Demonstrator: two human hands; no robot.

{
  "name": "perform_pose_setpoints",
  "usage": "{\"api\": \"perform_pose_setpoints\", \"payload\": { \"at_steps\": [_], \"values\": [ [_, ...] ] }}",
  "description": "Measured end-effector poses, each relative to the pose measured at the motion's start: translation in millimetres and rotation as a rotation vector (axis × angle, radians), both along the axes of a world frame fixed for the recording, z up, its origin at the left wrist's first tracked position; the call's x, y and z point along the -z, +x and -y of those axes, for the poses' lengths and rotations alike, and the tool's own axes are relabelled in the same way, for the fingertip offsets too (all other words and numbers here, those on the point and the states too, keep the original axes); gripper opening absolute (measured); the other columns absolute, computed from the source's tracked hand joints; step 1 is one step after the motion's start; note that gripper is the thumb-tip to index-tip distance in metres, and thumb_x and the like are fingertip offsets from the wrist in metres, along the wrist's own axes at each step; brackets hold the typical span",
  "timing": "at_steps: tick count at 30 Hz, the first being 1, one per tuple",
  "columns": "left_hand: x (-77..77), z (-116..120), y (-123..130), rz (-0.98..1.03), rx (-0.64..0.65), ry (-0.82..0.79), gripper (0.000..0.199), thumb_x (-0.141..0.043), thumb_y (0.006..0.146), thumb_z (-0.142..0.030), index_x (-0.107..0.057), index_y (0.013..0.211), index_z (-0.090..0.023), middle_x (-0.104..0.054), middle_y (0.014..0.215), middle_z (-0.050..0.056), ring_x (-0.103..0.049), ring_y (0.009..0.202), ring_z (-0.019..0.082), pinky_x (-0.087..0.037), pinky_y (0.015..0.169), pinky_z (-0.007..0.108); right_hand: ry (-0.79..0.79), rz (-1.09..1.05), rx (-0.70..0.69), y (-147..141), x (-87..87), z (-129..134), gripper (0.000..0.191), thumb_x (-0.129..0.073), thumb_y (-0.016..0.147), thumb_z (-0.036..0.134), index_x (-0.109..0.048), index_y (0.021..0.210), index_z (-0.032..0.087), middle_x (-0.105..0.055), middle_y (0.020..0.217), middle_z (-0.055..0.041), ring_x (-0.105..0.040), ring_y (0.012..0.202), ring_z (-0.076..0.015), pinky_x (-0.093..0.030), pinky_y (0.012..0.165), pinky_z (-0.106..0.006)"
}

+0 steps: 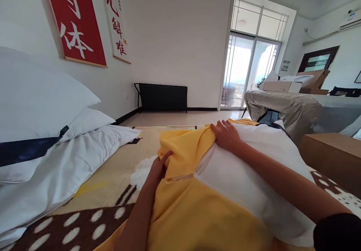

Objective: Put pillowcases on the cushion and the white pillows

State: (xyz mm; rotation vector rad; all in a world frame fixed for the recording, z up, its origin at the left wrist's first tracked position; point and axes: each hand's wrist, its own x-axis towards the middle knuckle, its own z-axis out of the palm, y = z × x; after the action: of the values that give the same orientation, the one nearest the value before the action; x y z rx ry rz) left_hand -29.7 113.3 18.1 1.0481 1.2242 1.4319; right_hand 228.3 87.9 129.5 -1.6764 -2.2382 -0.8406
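A white pillow point(254, 168) lies on the bed in front of me, partly covered by a yellow pillowcase point(203, 213). My left hand point(161, 165) is closed on the left side of the pillowcase, thumb on top and the other fingers mostly hidden by the cloth. At the far edge, my right hand point(226, 135) curls its fingers over the bunched yellow fabric, its palm against the white pillow. Between the hands the cloth is pulled into folds, and an open seam shows below them. More yellow cloth shows behind the pillow.
White pillows point(42, 93) with dark blue bands are stacked at the left. A patterned blanket point(121, 183) covers the bed. At the right stand a brown box point(332, 157) and a plastic-covered piece of furniture point(284, 104) with boxes. A folded black frame point(163, 97) leans on the wall.
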Motion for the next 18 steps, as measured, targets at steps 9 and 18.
{"api": "perform_pose_setpoints", "payload": {
  "at_steps": [9,18],
  "values": [
    [-47.9,51.9,-21.4,-0.005,-0.273,0.439,0.056,-0.079,0.048,-0.042,-0.061,0.092,-0.014,-0.068,0.092,0.006,-0.064,0.085,0.024,-0.054,0.065,0.028,0.560,0.254,-0.248,-0.4,-37.4,32.7,0.033,-0.032,0.095,0.016,-0.058,0.115,0.014,-0.055,0.085,-0.0109,-0.042,0.078,-0.0236,-0.026,0.070,-0.035],
    [-57.6,65.4,-37.2,-0.438,-0.178,0.442,0.040,-0.067,0.055,-0.043,-0.059,0.080,-0.013,-0.063,0.072,0.003,-0.055,0.070,0.020,-0.046,0.057,0.025,-0.001,0.181,-0.196,3.1,-3.0,32.5,0.049,-0.049,0.081,0.012,-0.046,0.130,0.011,-0.053,0.110,-0.0161,-0.046,0.099,-0.0282,-0.031,0.088,-0.040]
  ]
}}
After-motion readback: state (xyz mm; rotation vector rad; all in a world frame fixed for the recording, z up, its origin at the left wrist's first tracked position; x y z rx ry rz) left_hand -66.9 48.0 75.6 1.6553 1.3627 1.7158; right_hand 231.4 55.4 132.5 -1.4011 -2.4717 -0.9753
